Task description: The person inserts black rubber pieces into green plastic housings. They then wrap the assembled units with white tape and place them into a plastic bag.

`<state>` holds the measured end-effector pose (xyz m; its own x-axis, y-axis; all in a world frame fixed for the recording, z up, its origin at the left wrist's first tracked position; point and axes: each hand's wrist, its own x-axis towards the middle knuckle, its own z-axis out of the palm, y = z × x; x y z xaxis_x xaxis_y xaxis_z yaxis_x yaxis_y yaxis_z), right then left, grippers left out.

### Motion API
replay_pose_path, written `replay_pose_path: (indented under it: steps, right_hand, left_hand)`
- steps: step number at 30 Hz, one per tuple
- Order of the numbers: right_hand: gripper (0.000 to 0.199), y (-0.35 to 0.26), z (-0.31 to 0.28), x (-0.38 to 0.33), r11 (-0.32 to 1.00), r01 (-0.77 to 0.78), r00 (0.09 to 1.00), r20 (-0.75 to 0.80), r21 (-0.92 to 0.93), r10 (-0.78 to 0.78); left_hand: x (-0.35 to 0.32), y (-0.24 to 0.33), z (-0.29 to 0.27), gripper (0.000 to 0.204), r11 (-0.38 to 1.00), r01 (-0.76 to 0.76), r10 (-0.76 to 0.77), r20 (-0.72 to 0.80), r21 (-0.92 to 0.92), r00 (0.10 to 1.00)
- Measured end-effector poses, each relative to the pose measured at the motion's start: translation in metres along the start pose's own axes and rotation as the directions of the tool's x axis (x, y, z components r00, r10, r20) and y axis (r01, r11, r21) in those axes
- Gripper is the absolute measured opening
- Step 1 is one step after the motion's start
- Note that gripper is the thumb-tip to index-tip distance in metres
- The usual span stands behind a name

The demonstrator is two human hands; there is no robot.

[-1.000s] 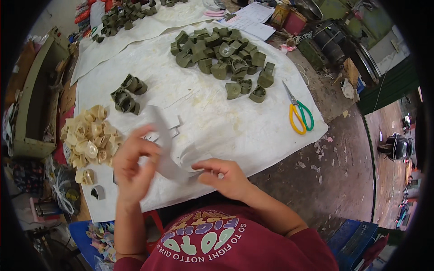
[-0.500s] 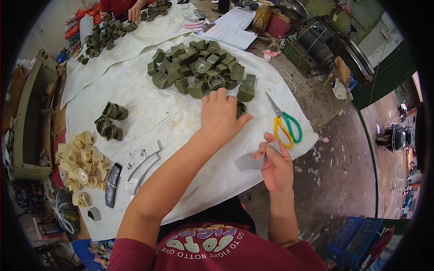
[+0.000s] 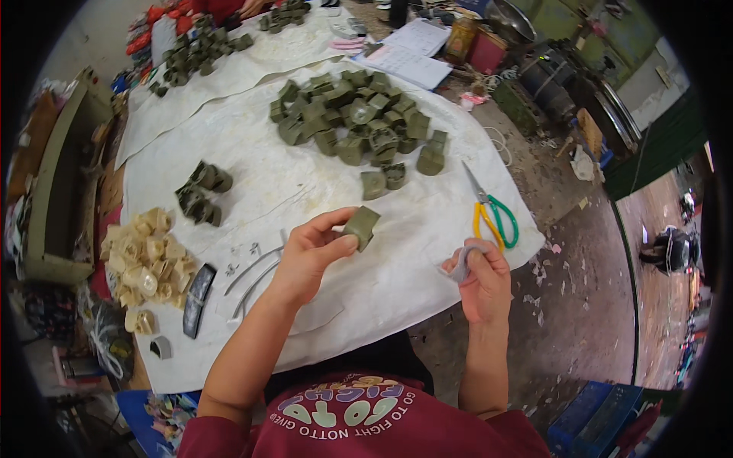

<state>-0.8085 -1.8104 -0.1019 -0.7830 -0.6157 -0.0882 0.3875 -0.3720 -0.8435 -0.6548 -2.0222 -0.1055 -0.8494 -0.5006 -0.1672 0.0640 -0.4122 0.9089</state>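
Observation:
Between the thumb and fingers of my left hand (image 3: 307, 256) is an olive-green plastic part (image 3: 363, 227), boxy with flat faces, held up over the white sheet. My right hand (image 3: 486, 282), near the table's right edge, pinches a curled grey strip (image 3: 460, 265) that looks like sandpaper. Past my left hand lies a large heap of similar green parts (image 3: 336, 111); a pair of them (image 3: 382, 180) sits just nearer than the heap. Scissors (image 3: 489, 214) with one yellow and one green handle rest beyond my right hand, blades partly apart.
Cream-coloured parts (image 3: 145, 263) are piled at the left, beside a dark curved bar (image 3: 198, 300) and thin curved strips (image 3: 256, 278). A few green parts (image 3: 202, 192) stand apart behind them. Papers (image 3: 405, 61) lie at the back; another person's hand (image 3: 252, 8) shows at the far end.
My left hand has come back from the heap toward me, now with a green part in it. The grey strip in my right hand has curled up.

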Motion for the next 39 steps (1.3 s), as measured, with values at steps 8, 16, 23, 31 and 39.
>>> replay_pose_path:
  steps: [8,16,23,31,39]
  right_hand:
    - [0.016,0.039,0.092,-0.002,0.824,0.040,0.864,0.434,-0.565,0.255]
    - [0.019,0.065,0.128,-0.023,0.299,0.803,0.531,0.847,-0.515,0.032]
    - [0.040,0.020,0.133,-0.015,0.630,0.321,0.739,0.603,-0.707,0.300]
    - [0.050,0.020,0.132,-0.010,0.649,0.232,0.689,0.593,-0.724,0.416]
    - [0.047,0.018,0.137,-0.013,0.644,0.287,0.699,0.615,-0.709,0.364]
  left_hand:
    - [-0.068,-0.011,-0.047,0.036,0.913,-0.033,0.017,-0.043,-0.407,0.999]
    - [-0.085,-0.015,-0.065,0.030,0.901,0.024,-0.070,-0.092,-0.433,0.993]
    - [-0.103,0.003,-0.057,0.055,0.939,0.080,-0.102,-0.047,-0.335,0.994]
    - [-0.108,0.006,-0.052,0.059,0.992,0.027,-0.026,0.012,-0.120,1.000]
    - [-0.107,0.006,-0.042,0.052,0.998,0.002,-0.002,-0.007,-0.062,1.000]
